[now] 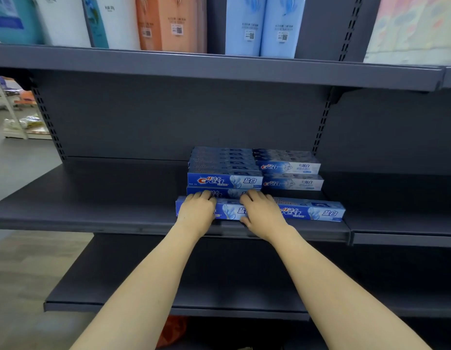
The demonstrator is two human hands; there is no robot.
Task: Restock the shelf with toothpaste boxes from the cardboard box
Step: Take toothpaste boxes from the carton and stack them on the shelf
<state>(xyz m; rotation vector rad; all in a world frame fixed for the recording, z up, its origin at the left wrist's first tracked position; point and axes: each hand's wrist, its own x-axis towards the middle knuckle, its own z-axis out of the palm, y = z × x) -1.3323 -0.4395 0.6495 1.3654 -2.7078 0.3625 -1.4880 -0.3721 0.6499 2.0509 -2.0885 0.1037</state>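
Note:
Blue Crest toothpaste boxes stand on the dark grey middle shelf [105,213]. A two-high stack [223,170] sits at the back, with a paler blue stack [291,173] to its right. At the shelf's front edge lies a front toothpaste box [230,210], and a second front box [312,210] lies end to end on its right. My left hand [196,210] grips the left end of the front toothpaste box, fingers curled over its top. My right hand [262,210] grips its right end, thumb at the front face. The cardboard box is out of view.
The upper shelf [219,69] overhangs with tall packs in blue [259,26], orange [168,24] and white. A lower shelf [194,294] juts out under my forearms. Grey floor and a distant display [15,109] lie to the left. Something orange [174,332] sits under the lower shelf.

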